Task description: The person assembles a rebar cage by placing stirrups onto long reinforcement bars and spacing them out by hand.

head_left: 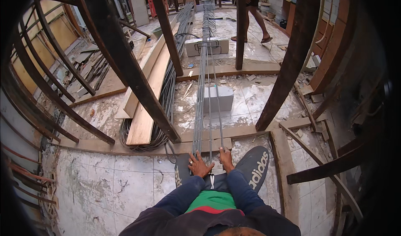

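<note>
**Single rod in the right hand, bundle under the left**

At lower centre of the frame, the left hand (201, 166), palm down, fingers spread over the near end of a bundle of long, thin grey steel rods (200, 111); apparently laid on top rather than pinching. Just to the right, the right hand (226, 160), fingers curled round the near end of one separate long grey steel rod (220, 127); thumb position impossible to tell.

From lower centre to upper centre, the whole run of steel: across a pale grey concrete block (223, 46) at upper centre, and by a nearer pale grey block (225, 99) at mid-frame, contact there unclear. Farther up, a cluster of bent steel wire loops (207, 23) along the same line.

Probably light singly, heavy as a bundle; stiff over a short span, whippy over full length; hardly fragile, perhaps gritty rather than slippery. Best held near the end for steering, around mid-length for lifting, with care for snagging on the loops.

At upper right, a pale round pot (265, 8) and a small brown pot (270, 15); contents too small to make out.
</note>
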A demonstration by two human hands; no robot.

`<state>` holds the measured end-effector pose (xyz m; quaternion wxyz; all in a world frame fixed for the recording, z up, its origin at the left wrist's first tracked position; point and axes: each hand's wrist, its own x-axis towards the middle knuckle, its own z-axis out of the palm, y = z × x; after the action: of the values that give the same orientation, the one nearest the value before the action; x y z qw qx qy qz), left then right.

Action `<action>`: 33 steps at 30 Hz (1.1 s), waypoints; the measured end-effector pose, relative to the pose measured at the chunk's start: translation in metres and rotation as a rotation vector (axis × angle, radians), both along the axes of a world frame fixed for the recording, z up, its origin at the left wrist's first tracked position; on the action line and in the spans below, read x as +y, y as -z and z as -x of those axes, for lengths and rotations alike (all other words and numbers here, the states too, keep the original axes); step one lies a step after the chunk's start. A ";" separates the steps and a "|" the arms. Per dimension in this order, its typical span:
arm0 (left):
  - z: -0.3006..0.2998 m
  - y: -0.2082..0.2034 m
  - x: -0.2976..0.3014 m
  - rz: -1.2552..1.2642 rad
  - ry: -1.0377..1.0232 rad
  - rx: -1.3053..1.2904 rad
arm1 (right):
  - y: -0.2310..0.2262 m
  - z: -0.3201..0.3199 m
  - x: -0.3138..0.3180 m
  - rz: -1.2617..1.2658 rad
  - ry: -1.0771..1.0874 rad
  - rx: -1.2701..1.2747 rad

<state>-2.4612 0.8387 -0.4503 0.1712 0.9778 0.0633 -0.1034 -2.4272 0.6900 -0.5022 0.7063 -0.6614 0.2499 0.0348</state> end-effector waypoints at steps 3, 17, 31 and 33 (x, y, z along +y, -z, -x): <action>0.001 0.001 -0.001 0.020 0.006 -0.022 | 0.014 0.000 0.005 0.054 0.082 -0.072; 0.010 0.031 0.000 -0.073 0.393 -0.340 | 0.000 0.009 -0.007 -0.199 -0.118 -0.098; 0.008 0.035 -0.004 0.069 0.502 -0.363 | 0.031 0.000 0.002 -0.253 -0.007 -0.148; 0.008 0.037 -0.003 0.109 0.526 -0.394 | 0.032 0.000 0.004 -0.267 0.020 -0.168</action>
<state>-2.4692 0.8354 -0.4877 0.1994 0.9512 -0.2314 0.0437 -2.4275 0.6938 -0.5347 0.8066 -0.5598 0.1896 0.0052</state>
